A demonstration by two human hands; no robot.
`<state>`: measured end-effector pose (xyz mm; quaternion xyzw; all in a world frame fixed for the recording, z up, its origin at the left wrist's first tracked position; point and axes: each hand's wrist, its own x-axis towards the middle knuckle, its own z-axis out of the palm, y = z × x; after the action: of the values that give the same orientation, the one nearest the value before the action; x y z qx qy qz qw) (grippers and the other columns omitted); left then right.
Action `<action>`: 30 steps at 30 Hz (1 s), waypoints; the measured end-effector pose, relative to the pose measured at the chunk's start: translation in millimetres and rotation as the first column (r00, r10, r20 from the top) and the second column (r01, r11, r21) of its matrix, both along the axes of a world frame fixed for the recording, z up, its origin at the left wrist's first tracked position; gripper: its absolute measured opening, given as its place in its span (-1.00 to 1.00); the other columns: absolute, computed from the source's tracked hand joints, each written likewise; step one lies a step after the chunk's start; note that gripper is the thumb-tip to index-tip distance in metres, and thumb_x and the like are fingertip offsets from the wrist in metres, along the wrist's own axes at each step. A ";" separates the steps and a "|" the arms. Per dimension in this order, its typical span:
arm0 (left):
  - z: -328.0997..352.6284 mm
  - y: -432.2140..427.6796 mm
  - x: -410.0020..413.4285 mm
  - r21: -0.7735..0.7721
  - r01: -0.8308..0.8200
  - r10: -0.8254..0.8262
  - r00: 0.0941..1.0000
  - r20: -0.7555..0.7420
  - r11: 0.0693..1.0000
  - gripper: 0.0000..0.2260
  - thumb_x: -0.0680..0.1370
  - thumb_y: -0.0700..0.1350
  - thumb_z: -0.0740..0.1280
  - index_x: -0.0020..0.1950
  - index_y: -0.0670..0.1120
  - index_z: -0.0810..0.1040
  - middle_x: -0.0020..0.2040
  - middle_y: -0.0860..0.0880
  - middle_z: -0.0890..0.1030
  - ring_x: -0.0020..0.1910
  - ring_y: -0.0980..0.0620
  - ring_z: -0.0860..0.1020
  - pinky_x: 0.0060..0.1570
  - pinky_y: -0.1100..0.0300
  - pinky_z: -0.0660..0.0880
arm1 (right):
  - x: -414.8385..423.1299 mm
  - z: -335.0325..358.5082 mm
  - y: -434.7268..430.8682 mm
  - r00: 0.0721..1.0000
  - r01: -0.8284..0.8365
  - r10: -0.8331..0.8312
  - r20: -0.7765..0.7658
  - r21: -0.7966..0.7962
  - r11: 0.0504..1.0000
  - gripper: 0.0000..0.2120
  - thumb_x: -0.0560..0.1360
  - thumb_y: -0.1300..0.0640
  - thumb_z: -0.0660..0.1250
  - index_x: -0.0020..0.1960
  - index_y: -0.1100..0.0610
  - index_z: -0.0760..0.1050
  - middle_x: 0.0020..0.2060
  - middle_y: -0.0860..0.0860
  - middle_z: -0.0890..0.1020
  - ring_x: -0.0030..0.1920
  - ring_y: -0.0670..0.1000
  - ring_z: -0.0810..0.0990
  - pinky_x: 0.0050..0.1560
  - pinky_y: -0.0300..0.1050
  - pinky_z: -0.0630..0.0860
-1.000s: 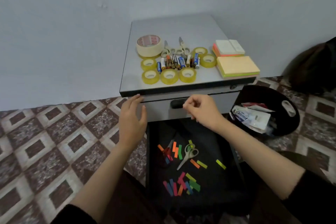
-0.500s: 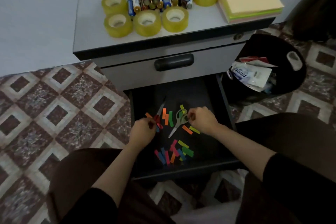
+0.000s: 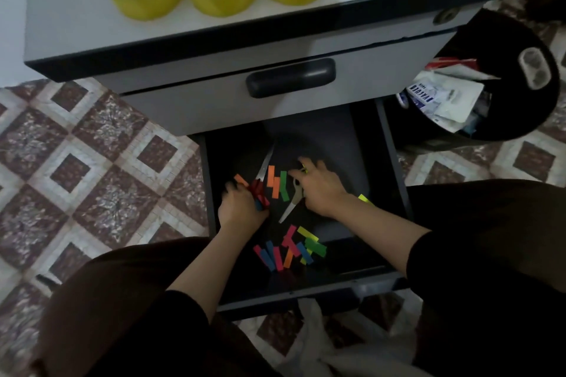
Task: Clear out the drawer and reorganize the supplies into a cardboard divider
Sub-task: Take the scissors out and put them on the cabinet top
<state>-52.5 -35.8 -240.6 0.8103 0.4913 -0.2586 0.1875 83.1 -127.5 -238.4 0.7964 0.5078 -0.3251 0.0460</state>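
In the dark drawer (image 3: pixel 324 138), left hand's (image 3: pixel 240 211) grip curls round red scissors (image 3: pixel 257 188); right hand's (image 3: pixel 323 193) unclear.

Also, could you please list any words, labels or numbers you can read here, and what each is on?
"VALUER", as far as it can be made out, in dark sideways letters on the white packet in the black bin.
Smaller print beside it on that packet: too small to read.
Tape rolls and drawer handle: no text visible.
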 end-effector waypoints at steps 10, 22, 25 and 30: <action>-5.9 -3.8 -0.2 0.027 0.082 -0.081 0.996 -0.034 0.996 -0.23 0.40 0.10 0.45 0.41 -0.25 0.18 0.33 -0.20 0.29 0.25 -0.12 0.38 0.08 0.09 0.47 | -17.9 -13.2 -16.6 1.000 0.019 -0.019 0.020 -0.012 1.000 -0.41 0.51 0.35 0.22 0.50 0.13 0.16 0.46 0.17 0.12 0.38 0.23 0.17 0.24 0.00 0.41; 33.9 -2.1 -10.0 -0.023 0.025 -0.024 0.999 0.033 0.999 -0.41 0.33 0.18 0.47 0.16 -0.19 0.46 0.14 -0.15 0.46 0.04 -0.06 0.52 -0.03 0.12 0.54 | -7.1 23.9 -46.2 0.899 0.437 -0.431 0.081 -0.099 0.894 -0.54 0.50 -0.07 0.31 0.29 0.17 0.39 0.19 0.16 0.46 0.16 0.12 0.51 0.05 -0.10 0.46; 50.8 -11.0 -15.2 -0.019 -0.013 0.014 0.996 0.089 1.000 -0.39 0.31 0.19 0.47 0.16 -0.20 0.45 0.14 -0.15 0.46 0.07 -0.09 0.52 0.01 0.10 0.53 | -3.5 41.4 -54.8 0.796 0.591 -0.595 -0.109 -0.072 0.804 -0.59 0.52 -0.04 0.28 0.29 0.13 0.44 0.18 0.15 0.53 0.15 0.16 0.53 0.05 -0.06 0.52; 84.5 -29.1 -26.3 -0.017 -0.063 0.065 0.978 0.196 0.998 -0.52 0.30 0.22 0.46 -0.08 -0.15 0.48 0.00 -0.13 0.54 -0.09 -0.04 0.56 -0.20 0.17 0.51 | -7.8 71.6 -71.1 0.439 0.771 -0.705 -0.557 -0.169 0.614 -0.62 0.53 0.12 0.29 0.34 0.13 0.40 0.03 0.11 0.52 -0.11 0.05 0.57 -0.25 -0.10 0.63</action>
<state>-78.8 -64.8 -156.2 0.8146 0.4948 -0.1737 0.2477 75.3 -198.6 -166.7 0.8004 0.1142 -0.5068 -0.2991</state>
